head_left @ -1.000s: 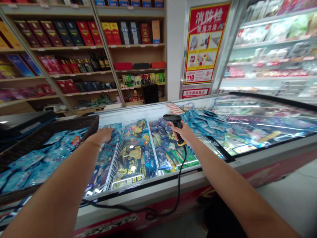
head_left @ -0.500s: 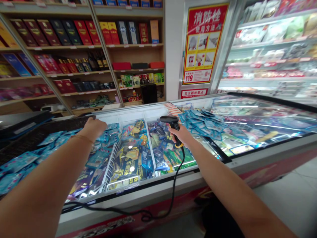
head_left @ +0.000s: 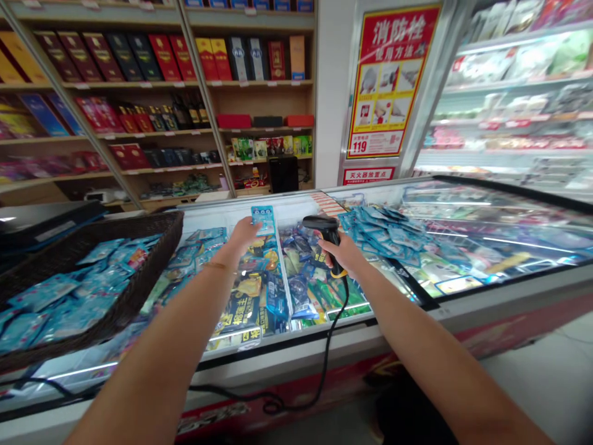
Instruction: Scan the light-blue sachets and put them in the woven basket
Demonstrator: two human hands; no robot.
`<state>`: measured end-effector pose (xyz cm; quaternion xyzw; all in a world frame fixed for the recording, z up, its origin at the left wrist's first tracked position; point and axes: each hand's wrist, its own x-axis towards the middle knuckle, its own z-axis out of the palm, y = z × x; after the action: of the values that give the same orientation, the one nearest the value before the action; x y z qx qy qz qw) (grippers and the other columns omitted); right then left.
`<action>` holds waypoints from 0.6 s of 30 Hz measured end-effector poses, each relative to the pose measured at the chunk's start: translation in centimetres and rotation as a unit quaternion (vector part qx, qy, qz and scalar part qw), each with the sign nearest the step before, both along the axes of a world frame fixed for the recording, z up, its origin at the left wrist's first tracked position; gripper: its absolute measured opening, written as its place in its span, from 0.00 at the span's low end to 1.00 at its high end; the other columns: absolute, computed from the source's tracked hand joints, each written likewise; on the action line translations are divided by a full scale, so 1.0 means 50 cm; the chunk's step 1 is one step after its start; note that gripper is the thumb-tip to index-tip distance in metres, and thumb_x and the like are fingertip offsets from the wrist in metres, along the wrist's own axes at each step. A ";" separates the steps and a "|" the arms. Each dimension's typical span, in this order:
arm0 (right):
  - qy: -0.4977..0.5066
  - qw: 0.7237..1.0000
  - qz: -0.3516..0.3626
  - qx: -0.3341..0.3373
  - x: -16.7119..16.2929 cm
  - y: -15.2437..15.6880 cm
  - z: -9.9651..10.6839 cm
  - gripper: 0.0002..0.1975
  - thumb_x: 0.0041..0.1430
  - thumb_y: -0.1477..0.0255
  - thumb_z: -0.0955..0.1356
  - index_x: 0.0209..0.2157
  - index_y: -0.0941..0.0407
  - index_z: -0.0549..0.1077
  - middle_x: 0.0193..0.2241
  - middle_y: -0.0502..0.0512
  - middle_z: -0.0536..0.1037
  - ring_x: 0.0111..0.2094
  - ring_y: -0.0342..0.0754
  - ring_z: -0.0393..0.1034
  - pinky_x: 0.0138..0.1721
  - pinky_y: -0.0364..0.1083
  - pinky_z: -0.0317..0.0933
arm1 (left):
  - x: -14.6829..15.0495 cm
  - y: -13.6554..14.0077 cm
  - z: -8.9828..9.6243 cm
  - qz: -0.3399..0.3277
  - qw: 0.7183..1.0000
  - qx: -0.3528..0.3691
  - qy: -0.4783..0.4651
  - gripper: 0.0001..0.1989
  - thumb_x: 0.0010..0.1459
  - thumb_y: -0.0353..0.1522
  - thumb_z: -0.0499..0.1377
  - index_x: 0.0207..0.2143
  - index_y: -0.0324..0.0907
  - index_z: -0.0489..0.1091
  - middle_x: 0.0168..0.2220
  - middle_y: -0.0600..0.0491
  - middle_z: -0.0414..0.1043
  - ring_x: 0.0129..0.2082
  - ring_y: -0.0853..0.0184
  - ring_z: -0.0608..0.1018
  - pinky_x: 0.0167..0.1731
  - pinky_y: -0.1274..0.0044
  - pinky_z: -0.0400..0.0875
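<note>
My left hand (head_left: 246, 236) grips the edge of a small blue packet (head_left: 263, 217), held up over the freezer's middle section. A black handheld barcode scanner (head_left: 320, 224) with a yellow-edged grip is in my right hand (head_left: 345, 252), its head pointing left toward the packet. A black cable hangs from the scanner's handle. At the left, a dark woven basket (head_left: 163, 247) holds many similar blue packets (head_left: 99, 287). Right of the scanner, a loose pile of blue packets (head_left: 384, 230) lies on the freezer's glass cover.
Beneath my hands is a chest freezer (head_left: 296, 346) with bagged frozen goods between white wire dividers. The scanner's cable (head_left: 324, 364) droops over its front edge. Shelves of boxes (head_left: 259, 93) stand behind, with a red poster (head_left: 393, 80) and a lit display fridge (head_left: 519, 111) at right.
My left hand has moved right from near the basket to the freezer's middle, and a blue packet now shows in it. My right hand keeps the scanner in nearly the same place.
</note>
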<state>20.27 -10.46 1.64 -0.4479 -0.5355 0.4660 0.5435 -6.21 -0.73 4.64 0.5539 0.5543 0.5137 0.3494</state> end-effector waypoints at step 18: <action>-0.176 0.984 -0.002 -0.002 -0.011 -0.035 0.017 0.11 0.54 0.67 0.72 0.34 0.55 0.69 0.17 0.46 0.73 0.13 0.43 0.65 0.16 0.42 0.60 | 0.067 -0.020 -0.103 -0.104 0.966 0.004 -0.236 0.14 0.42 0.29 0.68 0.33 0.42 0.70 0.35 0.51 0.80 0.48 0.56 0.81 0.54 0.57 0.73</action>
<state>19.71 -12.19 2.51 -0.5249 -0.6209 0.3801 0.4410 -2.87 -1.75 -0.48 0.4730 0.3931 0.5932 0.5196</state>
